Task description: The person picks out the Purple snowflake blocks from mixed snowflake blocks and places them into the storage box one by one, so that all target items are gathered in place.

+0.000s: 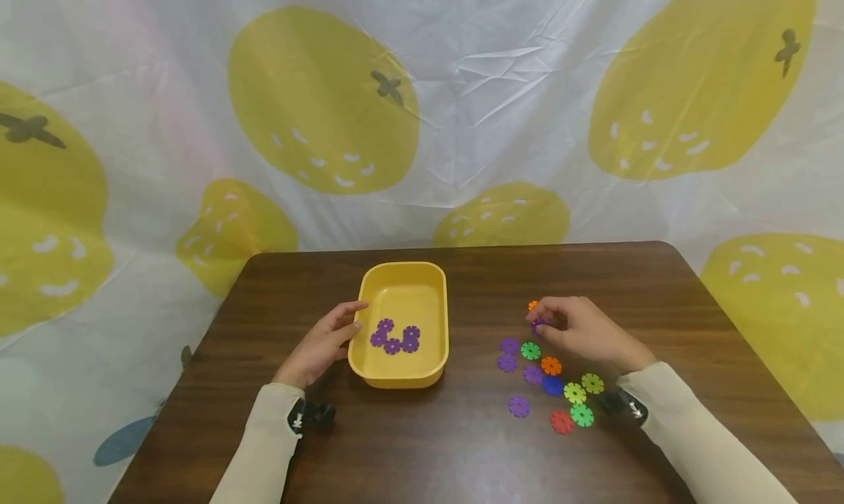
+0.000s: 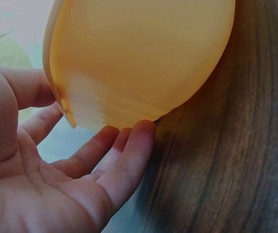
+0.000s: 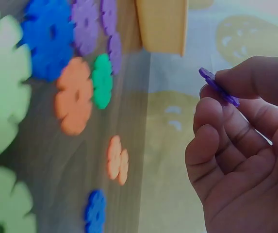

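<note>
My left hand [image 1: 319,346] rests against the left side of a yellow plastic tray [image 1: 437,376], its fingers loosely extended. In the left wrist view, several fingertips touch the outer wall of the tray [image 2: 148,53], and other digits reach over its rim. Several purple notched snowflake discs [image 1: 393,346] lie inside the tray. Over the right side of the table, my right hand [image 1: 587,334] pinches one purple snowflake disc [image 3: 219,87] between thumb and fingers, raised above the tabletop in the right wrist view. Below this hand lies a scatter of loose discs, including a green one [image 1: 530,351].
Loose discs on the brown table [image 1: 461,445] include blue [image 1: 552,385], red [image 1: 562,422], yellow-green [image 1: 592,383], orange [image 1: 551,365] and purple [image 1: 519,406]. A lemon-print curtain [image 1: 455,123] hangs behind the table's far edge.
</note>
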Available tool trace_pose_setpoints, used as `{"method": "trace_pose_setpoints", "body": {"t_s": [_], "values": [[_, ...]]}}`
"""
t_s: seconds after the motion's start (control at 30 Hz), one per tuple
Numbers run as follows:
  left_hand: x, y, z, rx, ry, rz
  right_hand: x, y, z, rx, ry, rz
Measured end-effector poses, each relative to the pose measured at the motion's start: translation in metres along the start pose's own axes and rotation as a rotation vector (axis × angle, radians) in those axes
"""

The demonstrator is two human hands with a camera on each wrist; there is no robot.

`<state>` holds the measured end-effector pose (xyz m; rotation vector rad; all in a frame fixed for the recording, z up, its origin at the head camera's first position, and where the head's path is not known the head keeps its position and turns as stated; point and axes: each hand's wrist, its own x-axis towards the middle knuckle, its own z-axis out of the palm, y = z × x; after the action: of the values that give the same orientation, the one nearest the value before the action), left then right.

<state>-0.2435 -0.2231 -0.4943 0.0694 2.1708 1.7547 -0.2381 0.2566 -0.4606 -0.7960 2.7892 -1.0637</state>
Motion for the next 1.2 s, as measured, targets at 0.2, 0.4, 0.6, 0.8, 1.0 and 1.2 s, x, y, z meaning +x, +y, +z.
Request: {"method": "trace_pose_setpoints", "body": {"t_s": [0.2, 0.4, 0.6, 0.8, 1.0, 1.2], "values": [[0.001, 0.0, 0.0, -0.021, -0.016, 0.024, 0.015, -0.011, 0.005, 0.058, 0.014, -0.035], [0.003, -0.002, 0.0, -0.023, -0.006, 0.015, 0.033, -0.027, 0.013, 0.096, 0.028, -0.085], [0.003, -0.002, 0.001, -0.005, -0.003, 0.005, 0.053, -0.039, 0.027, 0.116, 0.044, -0.122], [0.005, 0.001, 0.002, -0.003, -0.006, 0.013, 0.075, -0.055, 0.041, 0.187, 0.055, -0.129], [0.004, 0.004, 0.002, 0.0, -0.003, 0.003, 0.095, -0.07, 0.054, 0.26, 0.023, -0.158], [0.002, 0.002, -0.001, -0.005, -0.012, 0.007, 0.115, -0.078, 0.072, 0.277, 0.001, -0.194]]}}
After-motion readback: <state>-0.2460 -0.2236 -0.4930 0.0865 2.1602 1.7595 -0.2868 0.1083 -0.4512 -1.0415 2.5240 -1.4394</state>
